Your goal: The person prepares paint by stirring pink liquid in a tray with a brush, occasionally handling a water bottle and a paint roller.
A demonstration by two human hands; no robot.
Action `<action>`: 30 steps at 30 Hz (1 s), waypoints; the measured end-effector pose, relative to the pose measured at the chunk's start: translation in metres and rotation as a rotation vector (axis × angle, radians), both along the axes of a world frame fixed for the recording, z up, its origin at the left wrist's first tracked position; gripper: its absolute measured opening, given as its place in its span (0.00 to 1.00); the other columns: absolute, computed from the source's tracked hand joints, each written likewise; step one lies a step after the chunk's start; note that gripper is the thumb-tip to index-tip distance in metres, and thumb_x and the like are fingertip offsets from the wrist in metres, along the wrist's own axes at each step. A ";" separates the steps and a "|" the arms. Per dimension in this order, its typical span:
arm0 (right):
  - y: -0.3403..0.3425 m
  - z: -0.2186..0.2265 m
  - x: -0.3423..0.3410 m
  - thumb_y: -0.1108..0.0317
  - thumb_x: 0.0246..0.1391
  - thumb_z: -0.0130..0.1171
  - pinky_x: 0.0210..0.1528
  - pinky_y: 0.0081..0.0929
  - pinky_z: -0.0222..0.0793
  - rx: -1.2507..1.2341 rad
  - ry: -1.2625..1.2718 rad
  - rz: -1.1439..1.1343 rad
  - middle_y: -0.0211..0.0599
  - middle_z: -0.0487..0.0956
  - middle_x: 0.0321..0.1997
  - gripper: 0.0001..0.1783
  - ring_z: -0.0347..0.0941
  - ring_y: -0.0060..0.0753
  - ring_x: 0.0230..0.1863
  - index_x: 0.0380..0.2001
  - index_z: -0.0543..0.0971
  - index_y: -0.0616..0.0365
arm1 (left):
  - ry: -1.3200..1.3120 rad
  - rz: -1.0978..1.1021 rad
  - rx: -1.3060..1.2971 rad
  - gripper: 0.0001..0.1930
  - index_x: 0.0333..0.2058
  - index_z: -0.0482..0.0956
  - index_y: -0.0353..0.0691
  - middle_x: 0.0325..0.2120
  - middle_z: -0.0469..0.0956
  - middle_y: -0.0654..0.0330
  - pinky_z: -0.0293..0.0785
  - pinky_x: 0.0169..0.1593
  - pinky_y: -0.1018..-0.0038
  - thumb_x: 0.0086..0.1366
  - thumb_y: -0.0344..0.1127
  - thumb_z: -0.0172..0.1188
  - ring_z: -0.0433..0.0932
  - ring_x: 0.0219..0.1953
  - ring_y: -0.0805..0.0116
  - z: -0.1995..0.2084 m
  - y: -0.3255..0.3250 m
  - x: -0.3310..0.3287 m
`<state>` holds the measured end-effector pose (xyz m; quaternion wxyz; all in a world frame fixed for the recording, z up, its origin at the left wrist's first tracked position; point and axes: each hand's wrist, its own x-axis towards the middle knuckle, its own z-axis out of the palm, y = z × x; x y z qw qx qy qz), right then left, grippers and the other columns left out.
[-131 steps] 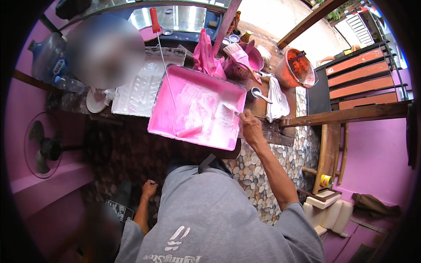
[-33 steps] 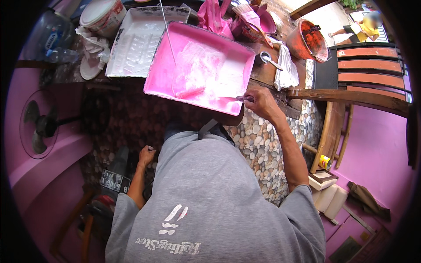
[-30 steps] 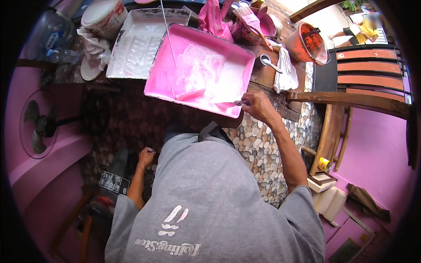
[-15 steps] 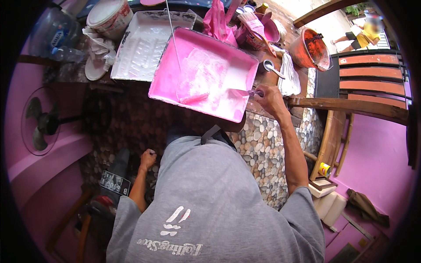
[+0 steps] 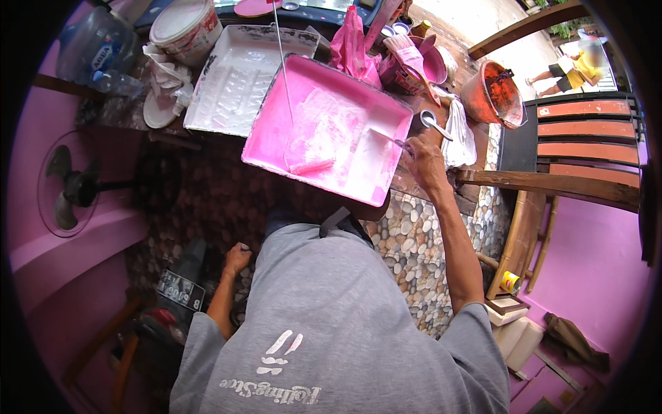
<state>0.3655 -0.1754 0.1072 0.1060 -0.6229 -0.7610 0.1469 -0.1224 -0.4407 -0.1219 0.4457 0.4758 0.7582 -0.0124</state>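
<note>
A pink paint tray [image 5: 258,141] rests at the table's front edge, with wet pink and white paint across its floor. My right hand [image 5: 425,164] is closed around the handle of a putty knife [image 5: 388,136] at the tray's right side; its thin blade reaches in over the paint. A pink paint roller [image 5: 312,166] lies in the tray's near left part, and a long thin rod slants up from the tray. Low beside my body, my left hand [image 5: 238,258] hangs with its fingers curled in, and nothing shows in it.
Left of the tray are a white paint tray [image 5: 241,86], a paint bucket [image 5: 185,31] and a large water bottle [image 5: 96,52]. To its right stand brushes [image 5: 407,55], a white cloth [image 5: 458,138] and an orange-stained bucket [image 5: 491,96]. A fan [image 5: 72,186] stands left; another person [image 5: 583,69] is outside.
My right hand and the putty knife have shifted slightly, and the blade now shows more edge-on. The whole view has moved a little, carrying the tray down and right. My left hand stays low.
</note>
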 end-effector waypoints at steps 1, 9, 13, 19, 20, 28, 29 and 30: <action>0.007 -0.003 0.004 0.69 0.48 0.63 0.37 0.42 0.70 0.053 -0.042 -0.021 0.47 0.75 0.32 0.11 0.75 0.50 0.35 0.37 0.79 0.61 | 0.000 -0.006 0.001 0.16 0.38 0.78 0.38 0.33 0.82 0.48 0.75 0.46 0.63 0.52 0.39 0.62 0.81 0.40 0.52 0.002 0.002 0.001; 0.008 -0.021 0.002 0.69 0.49 0.63 0.40 0.43 0.70 0.046 -0.137 0.017 0.46 0.74 0.33 0.10 0.74 0.51 0.37 0.35 0.78 0.60 | 0.002 0.021 -0.014 0.18 0.39 0.78 0.36 0.34 0.82 0.47 0.76 0.46 0.63 0.52 0.40 0.61 0.80 0.41 0.50 -0.003 -0.001 -0.003; 0.023 -0.019 0.009 0.69 0.47 0.64 0.40 0.42 0.70 0.108 -0.117 -0.025 0.46 0.76 0.34 0.13 0.75 0.50 0.37 0.38 0.79 0.59 | -0.020 0.022 -0.037 0.18 0.40 0.78 0.36 0.35 0.81 0.47 0.76 0.46 0.63 0.52 0.40 0.62 0.80 0.41 0.50 0.004 0.001 0.001; 0.026 -0.036 0.006 0.72 0.51 0.55 0.36 0.45 0.73 0.115 -0.156 0.072 0.49 0.73 0.34 0.07 0.76 0.53 0.33 0.34 0.76 0.62 | -0.026 0.043 -0.069 0.17 0.39 0.78 0.36 0.35 0.81 0.47 0.75 0.47 0.63 0.52 0.40 0.61 0.80 0.41 0.50 0.009 0.003 0.006; 0.020 -0.035 0.004 0.72 0.51 0.55 0.36 0.45 0.73 0.117 -0.151 0.075 0.49 0.73 0.34 0.07 0.76 0.53 0.33 0.34 0.76 0.62 | -0.016 0.032 -0.046 0.17 0.39 0.78 0.36 0.34 0.82 0.47 0.75 0.47 0.63 0.52 0.40 0.61 0.80 0.41 0.50 0.008 0.004 0.005; -0.050 -0.022 -0.012 0.74 0.51 0.53 0.34 0.45 0.74 -0.002 -0.108 0.155 0.50 0.72 0.34 0.07 0.76 0.53 0.32 0.33 0.74 0.65 | -0.008 0.002 -0.052 0.17 0.39 0.78 0.36 0.34 0.81 0.46 0.75 0.47 0.63 0.52 0.39 0.61 0.80 0.41 0.50 0.002 0.003 0.006; -0.055 -0.020 -0.015 0.74 0.51 0.53 0.34 0.45 0.74 -0.025 -0.101 0.158 0.50 0.72 0.34 0.07 0.76 0.53 0.32 0.33 0.74 0.65 | -0.003 0.002 -0.034 0.17 0.39 0.78 0.36 0.34 0.81 0.46 0.75 0.47 0.63 0.52 0.40 0.61 0.80 0.41 0.50 0.002 0.003 0.008; -0.061 -0.017 -0.018 0.74 0.52 0.53 0.34 0.45 0.74 -0.046 -0.095 0.161 0.50 0.72 0.34 0.06 0.75 0.53 0.32 0.33 0.74 0.65 | 0.000 0.001 -0.015 0.17 0.39 0.78 0.36 0.34 0.81 0.46 0.75 0.47 0.63 0.52 0.40 0.61 0.80 0.41 0.50 0.002 0.003 0.009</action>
